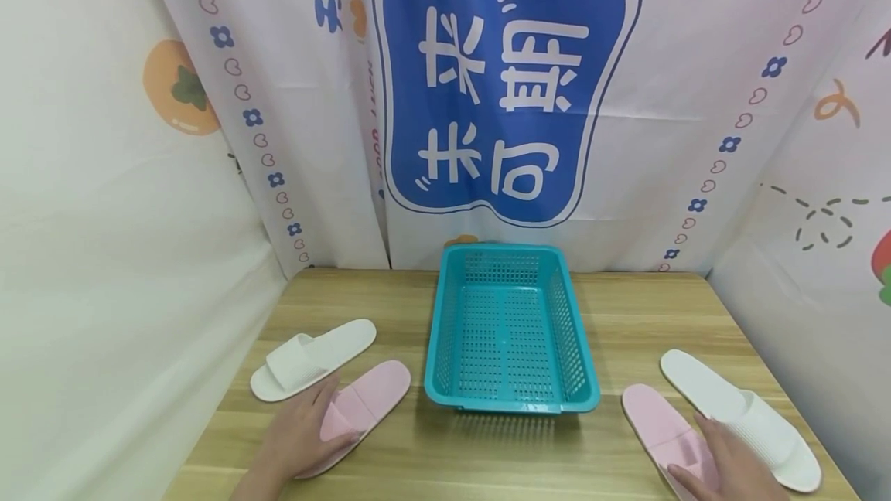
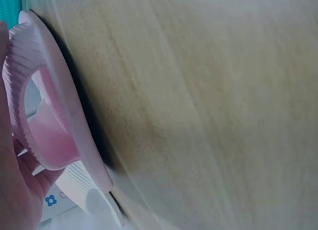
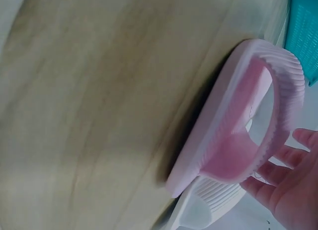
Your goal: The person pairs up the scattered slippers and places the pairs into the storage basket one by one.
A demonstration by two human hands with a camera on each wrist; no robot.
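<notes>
On the left of the table lies a pink slipper (image 1: 371,393), sole down. My left hand (image 1: 299,427) straddles its strap, thumb along one side and fingers along the other. The left wrist view shows the ribbed strap (image 2: 22,61) between thumb and fingers. A second pink slipper (image 1: 654,416) lies on the right. Over its strap end hovers my right hand (image 1: 738,466), slightly blurred, with thumb and forefinger spread on either side. In the right wrist view its fingers (image 3: 290,155) are loosely extended beside the ribbed strap (image 3: 288,91).
A white slipper (image 1: 348,342) lies beyond the left pink one, and another white slipper (image 1: 706,385) is to the right of the right pink one. Between the pairs stands a teal perforated basket (image 1: 511,407) on the wooden table (image 1: 487,462). Printed cloth (image 1: 334,176) hangs behind.
</notes>
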